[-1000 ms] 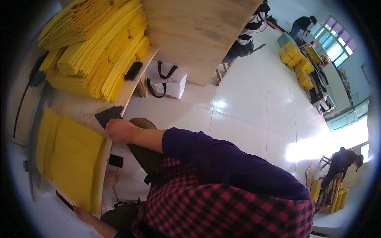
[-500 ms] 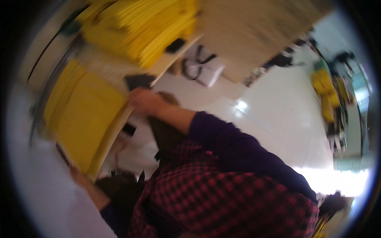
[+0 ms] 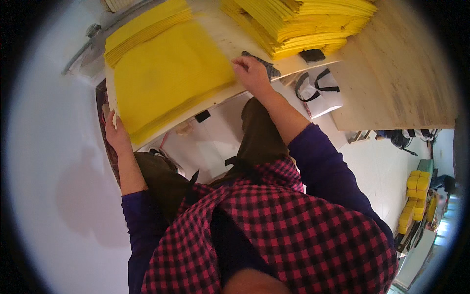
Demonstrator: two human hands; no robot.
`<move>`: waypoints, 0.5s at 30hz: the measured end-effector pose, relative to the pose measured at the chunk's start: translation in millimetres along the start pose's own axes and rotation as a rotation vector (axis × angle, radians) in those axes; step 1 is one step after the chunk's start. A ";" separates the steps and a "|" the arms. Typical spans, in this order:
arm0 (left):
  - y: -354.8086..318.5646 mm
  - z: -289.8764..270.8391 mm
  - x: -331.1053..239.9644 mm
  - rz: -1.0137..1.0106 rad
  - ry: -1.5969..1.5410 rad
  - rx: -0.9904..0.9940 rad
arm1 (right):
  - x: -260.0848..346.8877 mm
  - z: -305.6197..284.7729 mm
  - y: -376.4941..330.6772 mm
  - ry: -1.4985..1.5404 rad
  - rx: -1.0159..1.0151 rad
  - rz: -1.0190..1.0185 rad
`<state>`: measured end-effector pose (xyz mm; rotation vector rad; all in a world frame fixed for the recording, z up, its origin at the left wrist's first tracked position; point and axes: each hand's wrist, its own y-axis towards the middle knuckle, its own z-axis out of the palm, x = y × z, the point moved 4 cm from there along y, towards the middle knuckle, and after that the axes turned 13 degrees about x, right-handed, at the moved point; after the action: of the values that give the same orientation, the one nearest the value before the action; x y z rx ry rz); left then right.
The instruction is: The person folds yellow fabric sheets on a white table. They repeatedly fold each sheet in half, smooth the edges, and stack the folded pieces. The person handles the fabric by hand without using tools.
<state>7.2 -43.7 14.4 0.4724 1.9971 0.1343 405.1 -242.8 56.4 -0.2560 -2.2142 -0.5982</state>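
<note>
Sheets (image 3: 171,73), flat and yellow, lie stacked on the table (image 3: 232,39). Left hand (image 3: 117,134) is at its near-left corner, right hand (image 3: 253,76) over its near edge — both half-curled, whether gripping I cannot tell.

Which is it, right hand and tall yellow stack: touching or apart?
Apart. The head view shows a strip of bare tabletop and part of the dark grey cloth between the right hand and the tall yellow stack.
</note>
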 end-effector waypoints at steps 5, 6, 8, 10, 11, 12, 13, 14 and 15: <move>-3.2 3.1 -16.4 0.196 0.264 0.001 | -23.4 24.8 28.2 0.067 -0.030 0.120; -4.7 3.6 -21.2 0.230 0.305 -0.002 | -26.8 28.1 29.8 0.072 -0.038 0.132; -6.2 3.9 -28.1 0.229 0.345 -0.007 | -31.8 33.4 30.1 0.076 -0.047 0.151; -8.0 5.1 -35.3 0.254 0.367 -0.005 | -34.5 35.3 29.6 0.080 -0.060 0.141; -8.1 5.4 -39.4 0.272 0.369 -0.004 | -35.7 37.0 29.6 0.070 -0.048 0.161; -7.9 6.3 -43.6 0.292 0.369 -0.001 | -36.1 38.0 29.8 0.068 -0.047 0.159; -8.2 7.6 -47.9 0.307 0.378 0.006 | -36.3 38.9 30.1 0.067 -0.048 0.156; -8.9 8.8 -52.8 0.322 0.384 0.015 | -36.9 39.4 30.3 0.075 -0.058 0.162; -8.8 10.7 -58.1 0.339 0.390 0.024 | -37.4 39.6 30.6 0.084 -0.068 0.168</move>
<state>36.9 -75.3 55.5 0.8507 2.2818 0.4412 414.6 -196.0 16.0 -0.4391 -2.0702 -0.5816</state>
